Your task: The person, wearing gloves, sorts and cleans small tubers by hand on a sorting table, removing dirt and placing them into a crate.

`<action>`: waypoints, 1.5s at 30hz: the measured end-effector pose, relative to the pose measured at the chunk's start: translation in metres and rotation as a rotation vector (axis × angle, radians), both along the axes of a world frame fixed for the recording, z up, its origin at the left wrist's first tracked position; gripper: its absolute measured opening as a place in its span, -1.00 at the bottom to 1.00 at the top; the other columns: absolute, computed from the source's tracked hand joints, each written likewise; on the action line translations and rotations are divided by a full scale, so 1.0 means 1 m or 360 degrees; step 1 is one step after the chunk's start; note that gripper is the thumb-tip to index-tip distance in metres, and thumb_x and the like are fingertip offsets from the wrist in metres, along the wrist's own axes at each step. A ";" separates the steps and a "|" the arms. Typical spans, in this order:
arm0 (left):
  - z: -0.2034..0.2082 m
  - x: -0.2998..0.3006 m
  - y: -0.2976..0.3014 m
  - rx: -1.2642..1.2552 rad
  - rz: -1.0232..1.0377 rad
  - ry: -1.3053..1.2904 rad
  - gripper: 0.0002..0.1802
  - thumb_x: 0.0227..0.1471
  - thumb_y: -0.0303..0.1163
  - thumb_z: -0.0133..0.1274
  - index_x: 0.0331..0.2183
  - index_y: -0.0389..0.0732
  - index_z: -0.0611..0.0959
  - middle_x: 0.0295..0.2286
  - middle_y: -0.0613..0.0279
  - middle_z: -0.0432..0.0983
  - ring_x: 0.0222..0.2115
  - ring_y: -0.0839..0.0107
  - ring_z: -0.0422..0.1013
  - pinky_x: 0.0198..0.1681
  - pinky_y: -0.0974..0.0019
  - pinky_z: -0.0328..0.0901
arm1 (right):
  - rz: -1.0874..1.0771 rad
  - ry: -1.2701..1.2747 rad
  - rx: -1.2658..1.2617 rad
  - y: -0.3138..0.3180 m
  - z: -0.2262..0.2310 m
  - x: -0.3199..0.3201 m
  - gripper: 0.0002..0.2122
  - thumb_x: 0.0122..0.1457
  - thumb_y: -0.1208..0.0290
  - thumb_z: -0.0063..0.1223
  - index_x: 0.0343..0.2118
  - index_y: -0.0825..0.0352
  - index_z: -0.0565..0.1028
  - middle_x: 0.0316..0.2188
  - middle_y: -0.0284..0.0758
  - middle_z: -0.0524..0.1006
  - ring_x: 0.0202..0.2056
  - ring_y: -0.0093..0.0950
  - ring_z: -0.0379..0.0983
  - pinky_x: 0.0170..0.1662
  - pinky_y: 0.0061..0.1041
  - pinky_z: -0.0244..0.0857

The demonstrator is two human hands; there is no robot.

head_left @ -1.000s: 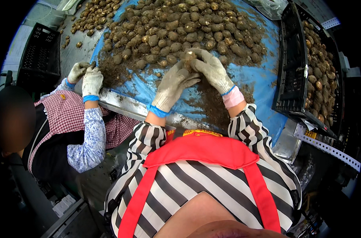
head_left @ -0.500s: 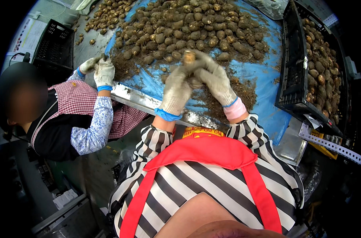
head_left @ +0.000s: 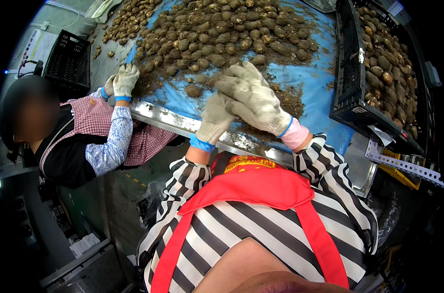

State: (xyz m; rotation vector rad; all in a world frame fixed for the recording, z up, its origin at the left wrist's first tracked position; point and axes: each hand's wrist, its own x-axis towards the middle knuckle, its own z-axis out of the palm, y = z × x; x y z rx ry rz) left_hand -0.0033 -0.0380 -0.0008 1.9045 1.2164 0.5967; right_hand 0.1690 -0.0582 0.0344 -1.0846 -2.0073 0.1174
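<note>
Both my hands wear dirt-stained white knit gloves and meet above the near edge of the blue sheet. My right hand lies over my left hand, its fingers pressed together and curled across it. Between the palms, whatever they hold is hidden. The left fingers are closed and mostly covered by the right ones. Beyond my hands spreads a large heap of brown, hairy taros, with a loose taro just left of my fingers. Root fibres and soil lie around and under my hands.
A black crate full of taros stands tilted at the right. To the left, a co-worker's gloved hands work at the table's metal edge. Behind them is another black crate. Smaller taros lie at the far left.
The taro that showed above my fingertips is now out of sight. My right hand has folded over my left. The view has shifted slightly, and the co-worker's hands have changed pose.
</note>
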 end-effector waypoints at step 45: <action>0.031 0.033 -0.047 -0.0155 0.0234 -0.0636 -0.58 0.19 -0.64 0.05 0.10 -0.35 0.55 -0.10 0.21 0.56 -0.16 0.52 0.46 -0.07 0.49 0.38 | 0.0260 0.1214 -0.1363 -0.033 -0.048 0.075 -0.50 -0.01 0.61 0.00 0.10 0.38 0.48 -0.19 -0.10 0.61 -0.23 -0.16 0.56 -0.17 -0.33 0.48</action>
